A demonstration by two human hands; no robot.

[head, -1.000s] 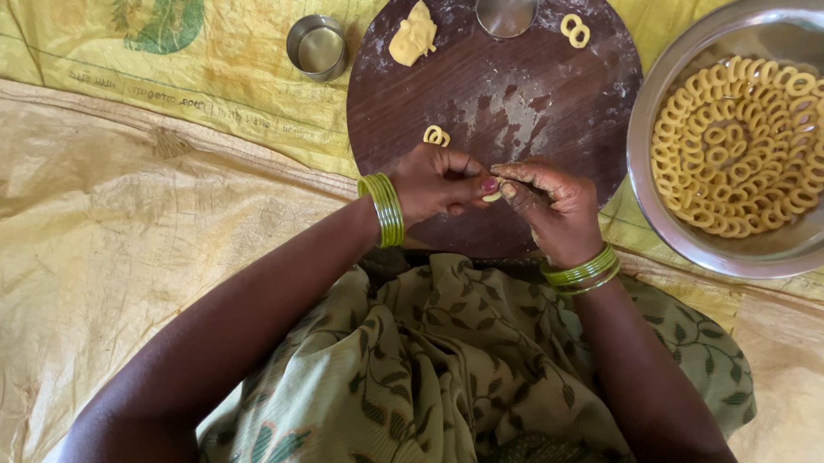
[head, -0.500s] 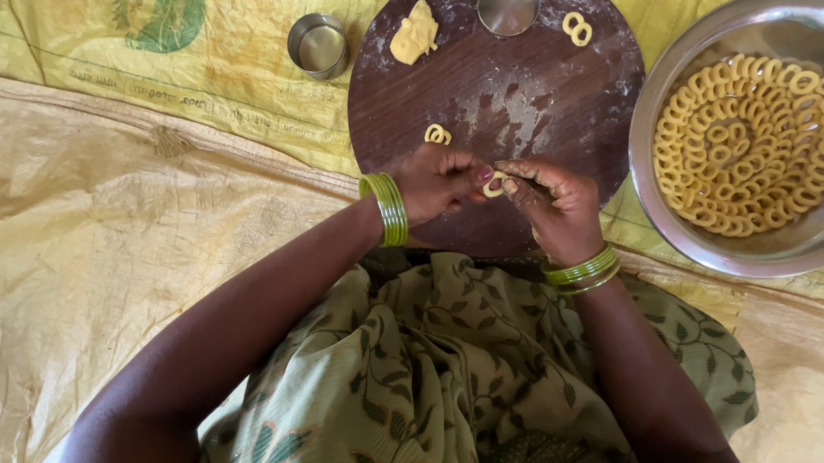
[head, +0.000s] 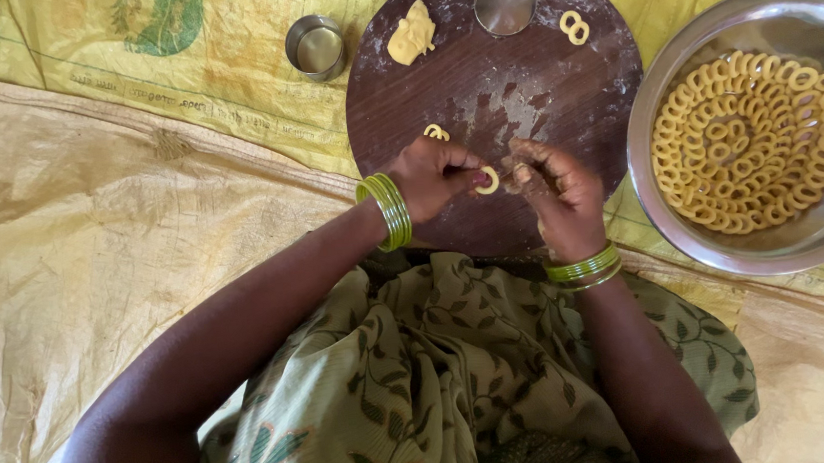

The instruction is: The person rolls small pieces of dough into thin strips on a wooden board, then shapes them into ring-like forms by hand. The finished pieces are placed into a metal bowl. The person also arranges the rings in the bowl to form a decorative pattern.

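You sit on the floor looking straight down at a round dark wooden board dusted with flour, placed just beyond your lap so both hands reach it without stretching. Your left hand rests near the board's 7 o'clock edge, its thumb and fingertips pinched shut on a small yellow dough ring. The ring stands out from those fingertips toward 3 o'clock, in the narrow gap between your two hands and just above the board. Your right hand sits just beside it, fingers curled in toward the ring; I cannot tell whether they touch it or hold any dough of their own. Both wrists wear green bangles.

Another finished ring lies on the board at 12 o'clock from your left hand, close to the knuckles. At the far side of the board, a lump of yellow dough sits at 11 o'clock, a small steel cup at 12 o'clock and a joined pair of rings at 1 o'clock. A second steel cup stands off the board to the left, on the yellow sheet. A wide steel bowl at 3 o'clock of the board, near your right hand, holds many rings spread in a layer.
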